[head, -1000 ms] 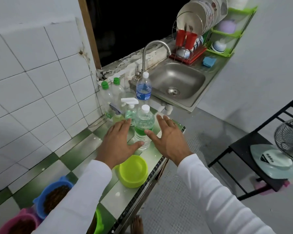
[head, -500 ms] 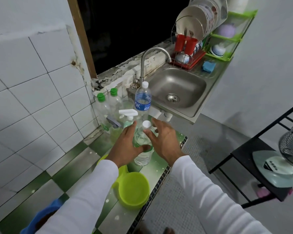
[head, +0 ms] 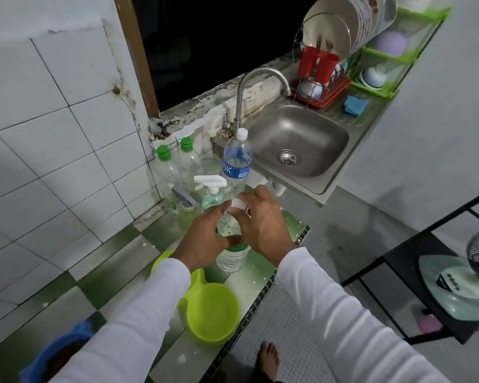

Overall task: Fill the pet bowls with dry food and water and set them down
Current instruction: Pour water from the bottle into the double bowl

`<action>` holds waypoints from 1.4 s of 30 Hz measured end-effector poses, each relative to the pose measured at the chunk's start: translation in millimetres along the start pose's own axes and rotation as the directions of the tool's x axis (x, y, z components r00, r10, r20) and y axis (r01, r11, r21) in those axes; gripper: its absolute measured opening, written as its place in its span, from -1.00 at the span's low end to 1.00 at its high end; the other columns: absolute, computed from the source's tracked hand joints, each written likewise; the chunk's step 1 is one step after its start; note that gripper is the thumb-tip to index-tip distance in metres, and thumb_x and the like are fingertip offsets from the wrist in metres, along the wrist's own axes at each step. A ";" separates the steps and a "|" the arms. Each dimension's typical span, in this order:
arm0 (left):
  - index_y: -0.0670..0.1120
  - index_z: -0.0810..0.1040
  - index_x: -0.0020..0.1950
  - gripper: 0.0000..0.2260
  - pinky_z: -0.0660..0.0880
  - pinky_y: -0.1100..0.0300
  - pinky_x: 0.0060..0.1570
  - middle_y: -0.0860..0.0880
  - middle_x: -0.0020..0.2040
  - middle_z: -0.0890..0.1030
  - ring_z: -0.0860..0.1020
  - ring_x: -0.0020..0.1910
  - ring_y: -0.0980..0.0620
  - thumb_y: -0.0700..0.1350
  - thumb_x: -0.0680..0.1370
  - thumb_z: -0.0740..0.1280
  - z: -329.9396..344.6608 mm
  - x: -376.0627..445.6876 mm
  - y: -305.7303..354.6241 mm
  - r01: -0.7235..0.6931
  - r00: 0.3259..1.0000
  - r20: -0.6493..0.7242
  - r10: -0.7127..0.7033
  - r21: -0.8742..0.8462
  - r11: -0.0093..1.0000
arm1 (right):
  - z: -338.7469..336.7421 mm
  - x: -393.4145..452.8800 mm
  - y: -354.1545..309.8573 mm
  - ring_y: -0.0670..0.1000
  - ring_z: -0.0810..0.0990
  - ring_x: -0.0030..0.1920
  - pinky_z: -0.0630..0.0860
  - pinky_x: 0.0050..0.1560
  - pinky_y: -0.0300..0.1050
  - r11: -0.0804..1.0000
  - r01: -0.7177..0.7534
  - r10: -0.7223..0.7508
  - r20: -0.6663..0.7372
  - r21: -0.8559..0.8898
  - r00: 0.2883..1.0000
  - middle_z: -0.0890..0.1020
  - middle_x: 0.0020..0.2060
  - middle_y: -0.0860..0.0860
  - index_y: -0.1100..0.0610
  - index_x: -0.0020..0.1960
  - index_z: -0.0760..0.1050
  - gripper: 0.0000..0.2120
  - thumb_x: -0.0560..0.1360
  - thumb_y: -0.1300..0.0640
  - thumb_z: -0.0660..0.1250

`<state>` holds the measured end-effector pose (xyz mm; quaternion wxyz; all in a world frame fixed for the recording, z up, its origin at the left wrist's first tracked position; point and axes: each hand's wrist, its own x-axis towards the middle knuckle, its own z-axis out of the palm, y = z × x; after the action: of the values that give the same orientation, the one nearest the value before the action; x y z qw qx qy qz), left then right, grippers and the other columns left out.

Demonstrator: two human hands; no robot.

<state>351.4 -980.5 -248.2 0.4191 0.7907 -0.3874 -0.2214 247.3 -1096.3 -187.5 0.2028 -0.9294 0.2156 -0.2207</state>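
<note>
A clear water bottle with a green label and white cap stands upright on the green-and-white tiled counter. My left hand grips the bottle's upper body. My right hand is curled round its white cap. An empty lime-green bowl sits on the counter just in front of the bottle, with a second lime-green bowl partly hidden under my left arm. A blue bowl holding brown dry food shows at the lower left, half covered by my sleeve.
Behind the bottle stand a taller blue-labelled water bottle, two green-capped bottles, a spray bottle and a soap dispenser. A steel sink with a tap lies beyond, a dish rack behind it. A black table with a fan stands right.
Both hands closed in on the green-labelled bottle from either side; the left now grips its body and the right has moved onto its cap. The view shifted, hiding the pink bowl.
</note>
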 end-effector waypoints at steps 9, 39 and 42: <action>0.06 0.39 0.54 -0.12 0.56 -0.07 0.28 0.02 0.36 0.56 0.55 0.32 0.01 0.32 0.29 0.53 -0.8 4.3 -4.9 0.011 1.000 -0.003 -0.011 -0.019 1.000 | -6.0 9.4 10.9 0.15 0.45 0.20 0.40 0.22 -0.07 0.991 0.130 -0.136 0.162 0.044 0.977 0.59 0.20 0.14 0.17 0.41 0.51 -0.51 0.49 0.18 0.42; 0.10 0.41 0.52 -0.16 0.53 -0.06 0.33 0.09 0.39 0.51 0.51 0.36 0.05 0.31 0.29 0.54 8.1 1.1 -11.2 0.014 1.000 -0.016 -0.014 -0.036 0.999 | -12.8 4.5 3.6 0.13 0.53 0.14 0.51 0.19 0.01 0.998 -0.034 0.027 0.132 0.055 0.991 0.51 0.13 0.10 0.10 0.38 0.53 -0.43 0.46 -0.13 0.47; 0.11 0.40 0.51 -0.17 0.54 -0.07 0.32 0.09 0.39 0.51 0.50 0.37 0.05 0.32 0.30 0.55 8.5 1.0 -10.9 0.013 1.000 -0.003 -0.013 -0.041 0.999 | -13.1 7.0 3.6 0.12 0.55 0.00 0.53 0.07 0.00 0.998 -0.047 0.041 0.142 0.045 0.989 0.50 0.04 0.09 0.10 0.27 0.62 -0.60 0.49 -0.03 0.49</action>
<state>350.9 -981.7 -262.1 0.4344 0.7849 -0.3770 -0.2305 245.4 -1106.4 -176.2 0.2444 -0.9325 0.2159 -0.1551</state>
